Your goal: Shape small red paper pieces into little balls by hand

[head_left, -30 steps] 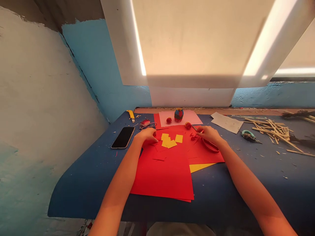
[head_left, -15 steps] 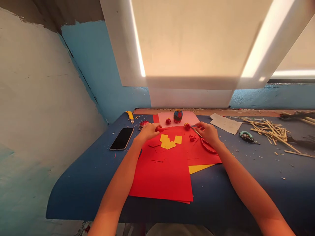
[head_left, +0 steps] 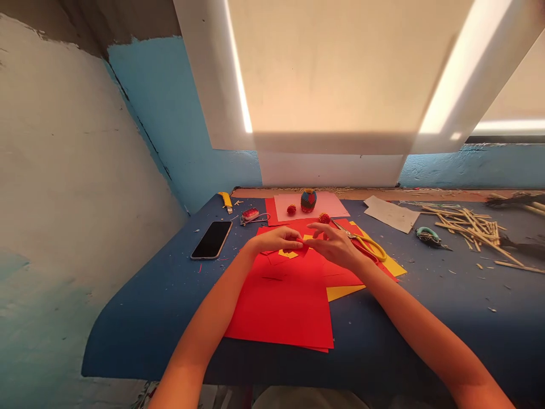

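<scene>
Head view: both hands meet above the red paper sheets [head_left: 283, 307] spread on the blue table [head_left: 140, 318]. The left hand [head_left: 276, 240] and the right hand [head_left: 334, 244] have their fingertips drawn together at one spot over the far part of the red sheets, pinching what looks like a small red paper piece [head_left: 305, 245]; it is too small to make out its shape. The right hand's other fingers fan loosely upward.

Just under the hands, on the red sheets, lie small yellow paper squares [head_left: 288, 254], partly covered by the left hand. To the right of the red sheets, yellow-handled scissors [head_left: 366, 244] rest on a yellow sheet [head_left: 394, 265], near the right wrist. Left of the red sheets lies a black phone [head_left: 212, 239], face up. Beyond the red sheets, toward the wall, a pink sheet [head_left: 330, 203] carries a blue and red paper model [head_left: 309, 200] with two small red balls [head_left: 292, 209] beside it. Far to the right of the red sheets sits a pile of wooden sticks [head_left: 468, 224].
</scene>
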{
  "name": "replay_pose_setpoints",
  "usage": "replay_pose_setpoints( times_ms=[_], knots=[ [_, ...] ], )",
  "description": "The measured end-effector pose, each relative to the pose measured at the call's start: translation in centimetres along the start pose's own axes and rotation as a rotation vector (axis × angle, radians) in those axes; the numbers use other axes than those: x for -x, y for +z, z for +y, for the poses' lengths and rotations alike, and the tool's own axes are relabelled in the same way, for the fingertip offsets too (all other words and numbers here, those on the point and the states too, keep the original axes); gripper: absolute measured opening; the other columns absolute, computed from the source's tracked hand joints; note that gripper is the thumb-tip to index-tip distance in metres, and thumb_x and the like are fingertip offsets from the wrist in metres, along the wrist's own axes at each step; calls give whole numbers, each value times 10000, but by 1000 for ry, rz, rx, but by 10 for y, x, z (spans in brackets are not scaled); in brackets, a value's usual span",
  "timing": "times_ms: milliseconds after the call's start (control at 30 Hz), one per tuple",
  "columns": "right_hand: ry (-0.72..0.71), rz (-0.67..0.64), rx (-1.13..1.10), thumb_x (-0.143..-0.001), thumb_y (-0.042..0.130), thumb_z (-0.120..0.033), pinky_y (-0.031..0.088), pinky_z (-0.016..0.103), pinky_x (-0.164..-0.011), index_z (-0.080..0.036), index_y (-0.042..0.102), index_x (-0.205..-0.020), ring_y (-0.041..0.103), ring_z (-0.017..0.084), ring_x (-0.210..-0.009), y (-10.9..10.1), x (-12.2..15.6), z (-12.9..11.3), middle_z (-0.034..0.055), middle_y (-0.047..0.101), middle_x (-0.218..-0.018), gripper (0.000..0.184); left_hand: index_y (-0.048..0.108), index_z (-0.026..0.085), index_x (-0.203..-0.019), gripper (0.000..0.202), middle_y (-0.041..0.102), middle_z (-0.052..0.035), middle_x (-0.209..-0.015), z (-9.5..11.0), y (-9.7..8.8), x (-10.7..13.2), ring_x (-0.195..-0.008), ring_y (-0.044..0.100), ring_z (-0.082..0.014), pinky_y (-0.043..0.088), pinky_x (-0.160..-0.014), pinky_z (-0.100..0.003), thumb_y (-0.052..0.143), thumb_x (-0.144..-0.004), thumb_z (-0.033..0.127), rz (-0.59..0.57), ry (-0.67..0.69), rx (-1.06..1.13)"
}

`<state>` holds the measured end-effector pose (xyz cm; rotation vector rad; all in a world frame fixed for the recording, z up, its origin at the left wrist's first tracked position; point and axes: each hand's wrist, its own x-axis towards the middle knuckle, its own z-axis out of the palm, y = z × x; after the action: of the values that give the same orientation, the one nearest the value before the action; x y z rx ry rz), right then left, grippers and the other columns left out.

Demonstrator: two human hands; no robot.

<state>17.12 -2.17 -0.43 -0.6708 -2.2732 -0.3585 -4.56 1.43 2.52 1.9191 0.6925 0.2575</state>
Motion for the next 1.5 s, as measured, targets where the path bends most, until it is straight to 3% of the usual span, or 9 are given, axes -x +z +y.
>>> replay_pose_setpoints(
  times_ms=[100, 367, 567, 700, 900, 1100, 1233, 1333, 1500],
  knots=[
    [-15, 6, -24, -887, 455, -196, 504, 251, -620, -282, 623, -1029, 613, 128, -797, 0, 0, -3, 78, 532, -1180, 236, 602, 138, -832, 315, 496, 5, -654, -1, -1, 1, -550, 412, -71, 351, -508, -200, 584, -756, 443, -65, -3, -7],
    [-14, -48, -70, -887, 454, -224, 502, 268, -609, -253, 659, -894, 604, 115, -719, -5, -1, -5, 78, 552, -1155, 206, 551, 151, -700, 356, 384, 23, -610, 5, 0, 3, -529, 351, -70, 312, -478, -195, 545, -759, 501, -64, -66, -46],
    [-62, -97, -85, -900, 436, -218, 490, 268, -643, -252, 677, -821, 604, 127, -776, -3, -3, -10, 65, 569, -1131, 256, 577, 148, -726, 348, 478, 12, -668, -5, -2, -1, -586, 433, -81, 351, -544, -205, 514, -790, 483, -38, 18, -61],
    [-8, -119, -94, -910, 427, -233, 487, 285, -683, -234, 665, -841, 600, 154, -856, 0, -2, -6, 76, 586, -1100, 248, 600, 146, -819, 295, 564, -18, -754, -14, -1, -6, -678, 540, -113, 418, -603, -222, 561, -766, 433, 72, -13, 27],
    [137, -225, -75, -891, 466, -227, 469, 403, -809, -206, 608, -848, 550, 221, -1022, 4, 1, 4, 86, 581, -1133, 150, 652, 138, -837, 344, 634, -45, -790, -13, 8, -11, -728, 577, -142, 426, -621, -230, 561, -754, 459, 278, -1, -109],
    [307, -212, -131, -827, 572, -275, 435, 460, -862, -204, 599, -786, 527, 255, -1059, 7, 0, 4, 83, 576, -1142, 85, 678, 146, -863, 256, 670, -46, -843, -5, 16, -11, -786, 603, -168, 427, -631, -228, 629, -691, 329, 293, -22, -224],
    [677, -80, -503, -758, 630, -338, 492, 390, -796, -210, 577, -1008, 582, 226, -980, 7, -3, 3, 98, 572, -1131, 286, 678, 130, -848, 222, 676, -57, -834, -1, 18, -13, -757, 611, -160, 433, -617, -223, 597, -714, 287, 386, -13, -173],
    [933, -79, -811, -717, 640, -391, 515, 321, -693, -193, 595, -1002, 617, 196, -868, 5, -6, 1, 90, 610, -1060, 350, 675, 120, -817, 201, 671, -55, -783, 2, 19, -14, -711, 603, -143, 431, -600, -214, 606, -713, 276, 492, 31, -141],
    [1052, -53, -921, -694, 634, -429, 487, 277, -641, -170, 650, -819, 603, 159, -759, 6, -11, -4, 51, 647, -831, 288, 674, 112, -781, 174, 656, -45, -710, 5, 20, -15, -646, 581, -119, 426, -573, -205, 613, -716, 262, 530, 72, -98]
  ],
)
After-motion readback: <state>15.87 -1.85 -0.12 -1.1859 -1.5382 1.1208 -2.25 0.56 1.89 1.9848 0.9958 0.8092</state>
